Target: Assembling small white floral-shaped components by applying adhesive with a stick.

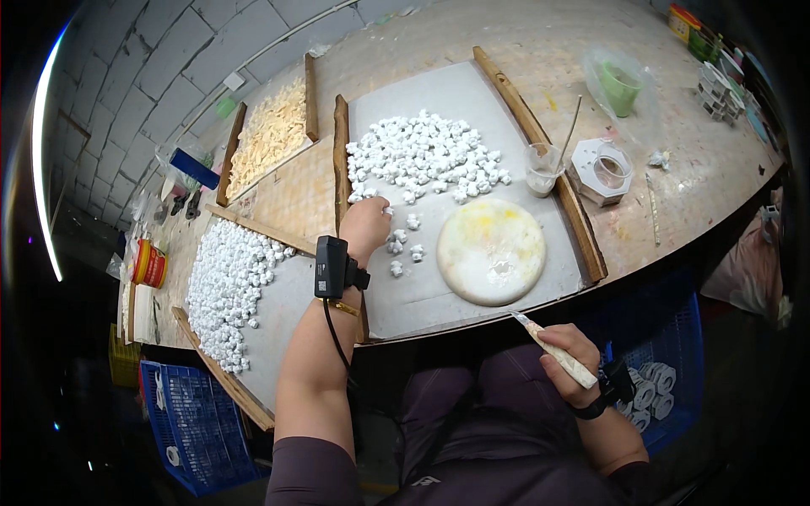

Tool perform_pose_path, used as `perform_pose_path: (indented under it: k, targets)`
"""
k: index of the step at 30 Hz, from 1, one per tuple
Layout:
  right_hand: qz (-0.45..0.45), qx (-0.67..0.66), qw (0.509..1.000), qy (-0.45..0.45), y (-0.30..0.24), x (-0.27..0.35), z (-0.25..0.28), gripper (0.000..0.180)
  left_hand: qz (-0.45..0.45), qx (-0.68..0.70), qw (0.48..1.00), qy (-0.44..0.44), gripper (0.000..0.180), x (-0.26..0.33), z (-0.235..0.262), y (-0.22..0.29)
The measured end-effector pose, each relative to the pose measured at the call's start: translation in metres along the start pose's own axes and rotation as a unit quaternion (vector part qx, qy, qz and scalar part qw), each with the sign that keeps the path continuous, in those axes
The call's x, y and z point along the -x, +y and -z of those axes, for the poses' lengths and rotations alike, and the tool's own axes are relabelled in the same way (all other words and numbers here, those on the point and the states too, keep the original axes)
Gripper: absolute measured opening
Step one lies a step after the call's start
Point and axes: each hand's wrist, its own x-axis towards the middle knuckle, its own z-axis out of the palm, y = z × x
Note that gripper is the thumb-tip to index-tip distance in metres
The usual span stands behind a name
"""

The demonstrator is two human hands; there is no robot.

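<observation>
A round white slab [492,251], smeared yellow on top with a wet shine toward its near side, lies on a grey sheet [392,308] between wooden strips. Just beyond the slab and to its right, a clear cup [541,179] holds whitish matter and a thin stick [571,126]. Right of that cup, a white octagonal holder [588,175] carries a clear round vessel [611,167]. Farther beyond the slab on the right stands a green cup [618,88] wrapped in clear plastic. Below the slab's level, to the right, a blue crate [695,354] contains white ring-shaped pieces [654,388]. Well left of the slab, a wood-edged tray holds pale yellow pieces [270,126].

The left hand [366,226] is left of the slab, fingers drawn together at the near-left edge of a heap of knobbly white pieces [426,152], which lies beyond the slab; whether it pinches one I cannot tell, the fingertips being partly hidden. A few loose pieces sit between that hand and the slab. The right hand [572,354], nearer the body than the slab, is wrapped around a pale-handled tool [574,368], its thin tip just by the slab's near edge.

Far left of the slab, a red-and-yellow tub [150,264] bears printing.
</observation>
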Motion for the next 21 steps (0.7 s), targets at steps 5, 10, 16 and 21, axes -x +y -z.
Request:
perform_pose_path:
  k: [5, 10, 16, 21]
  targets:
    - [-0.013, 0.002, 1.0, 0.016, -0.001, 0.002, 0.003, 0.032, 0.149, 0.207, 0.966, -0.033, 0.033, 0.011, 0.015, 0.008]
    - [-0.027, -0.025, 0.999, 0.022, 0.001, 0.005, -0.001, 0.031, 0.326, 0.794, 0.514, -0.017, 0.037, 0.064, 0.041, 0.021]
    - [-0.01, -0.048, 0.999, 0.004, -0.004, 0.004, -0.01, 0.031, 0.28, 0.821, 0.487, -0.097, 0.041, 0.131, 0.032, 0.057]
    - [-0.047, -0.059, 0.997, 0.002, -0.007, 0.009, -0.007, 0.032, 0.194, 0.837, 0.494, -0.133, 0.036, 0.163, 0.02, 0.076]
